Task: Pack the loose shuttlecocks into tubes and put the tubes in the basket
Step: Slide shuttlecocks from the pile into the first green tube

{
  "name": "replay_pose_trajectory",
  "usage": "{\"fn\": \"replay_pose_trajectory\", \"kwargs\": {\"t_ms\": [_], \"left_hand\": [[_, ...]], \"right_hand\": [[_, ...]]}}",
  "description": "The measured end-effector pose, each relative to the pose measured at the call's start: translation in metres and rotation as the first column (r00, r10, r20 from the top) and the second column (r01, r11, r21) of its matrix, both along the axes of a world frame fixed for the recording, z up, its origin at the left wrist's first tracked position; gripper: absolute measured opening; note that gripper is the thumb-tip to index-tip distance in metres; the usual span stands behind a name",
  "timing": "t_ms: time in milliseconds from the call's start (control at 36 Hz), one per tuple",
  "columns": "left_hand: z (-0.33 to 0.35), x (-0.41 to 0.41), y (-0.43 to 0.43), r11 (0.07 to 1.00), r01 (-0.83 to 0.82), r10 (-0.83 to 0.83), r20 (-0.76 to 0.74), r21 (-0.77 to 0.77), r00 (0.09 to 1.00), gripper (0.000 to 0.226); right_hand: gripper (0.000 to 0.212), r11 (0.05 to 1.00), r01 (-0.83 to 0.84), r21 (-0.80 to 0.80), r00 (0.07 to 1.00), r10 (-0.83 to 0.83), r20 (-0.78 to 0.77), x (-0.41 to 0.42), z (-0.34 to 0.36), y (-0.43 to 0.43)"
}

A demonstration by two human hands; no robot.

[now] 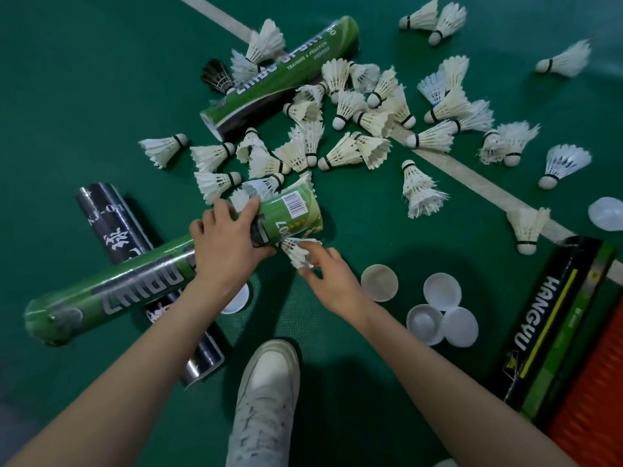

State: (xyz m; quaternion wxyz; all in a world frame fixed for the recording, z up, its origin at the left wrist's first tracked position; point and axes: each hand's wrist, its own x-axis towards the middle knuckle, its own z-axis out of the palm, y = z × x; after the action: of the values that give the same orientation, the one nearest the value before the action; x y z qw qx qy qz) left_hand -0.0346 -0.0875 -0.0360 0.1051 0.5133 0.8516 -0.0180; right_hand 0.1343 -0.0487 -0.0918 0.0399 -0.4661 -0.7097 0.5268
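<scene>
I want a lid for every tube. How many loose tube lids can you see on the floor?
6 lids. Four cluster right of the right forearm. One lies at the right edge. One pokes out from under the left forearm. Others may be hidden.

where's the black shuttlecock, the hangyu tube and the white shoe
black shuttlecock (215,75): head view, on its dark feather skirt
HANGYU tube (539,315): head view, on its black lettered side
white shoe (264,399): head view, on its upper

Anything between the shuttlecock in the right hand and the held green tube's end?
Nothing visible. The white feather shuttlecock in the right hand sits right beside the end of the green cardboard tube the left hand grips.
</scene>
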Motion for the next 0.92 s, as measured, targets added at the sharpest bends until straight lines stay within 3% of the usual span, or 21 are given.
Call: {"fn": "replay_pose_trajectory", "kwargs": {"t_ms": [83, 278, 361, 444, 556, 833, 917], "left_hand": [[-0.002, 0.001, -0.002, 1.000, -0.008, 0.008, 0.014, -0.007, 1.000, 0.085], [-0.004, 0.007, -0.003, 0.999, 0.030, -0.030, 0.003, -0.045, 1.000, 0.085], [-0.004, 0.015, -0.001, 0.997, 0.059, -0.058, 0.028, -0.041, 0.998, 0.085], [-0.001, 0.027, 0.002, 0.994, 0.103, -0.102, 0.044, -0.027, 0.994, 0.084], [0.002, 0.040, 0.006, 0.988, 0.156, -0.156, 0.043, -0.005, 0.987, 0.084], [0.007, 0.056, 0.015, 0.976, 0.207, -0.212, 0.086, 0.060, 0.974, 0.087], [0.009, 0.059, 0.018, 0.974, 0.211, -0.218, 0.088, 0.083, 0.972, 0.086]], "right_hand": [[0.039, 0.999, -0.032, -0.008, 0.999, 0.031, -0.008, -0.004, 0.004, 0.001], [0.018, 0.946, 0.313, 0.083, 0.948, -0.316, 0.030, 0.027, 0.003, 0.016], [0.007, 0.888, 0.404, 0.221, 0.909, -0.417, 0.013, 0.046, 0.010, 0.030], [0.012, 0.805, 0.525, 0.275, 0.849, -0.517, -0.107, 0.060, 0.021, 0.042], [0.038, 0.725, 0.669, 0.166, 0.739, -0.624, -0.253, 0.066, 0.041, 0.055], [0.026, 0.849, 0.526, -0.045, 0.787, -0.505, -0.355, 0.061, 0.054, 0.053], [0.035, 0.856, 0.504, -0.111, 0.777, -0.506, -0.374, 0.059, 0.056, 0.051]]}}
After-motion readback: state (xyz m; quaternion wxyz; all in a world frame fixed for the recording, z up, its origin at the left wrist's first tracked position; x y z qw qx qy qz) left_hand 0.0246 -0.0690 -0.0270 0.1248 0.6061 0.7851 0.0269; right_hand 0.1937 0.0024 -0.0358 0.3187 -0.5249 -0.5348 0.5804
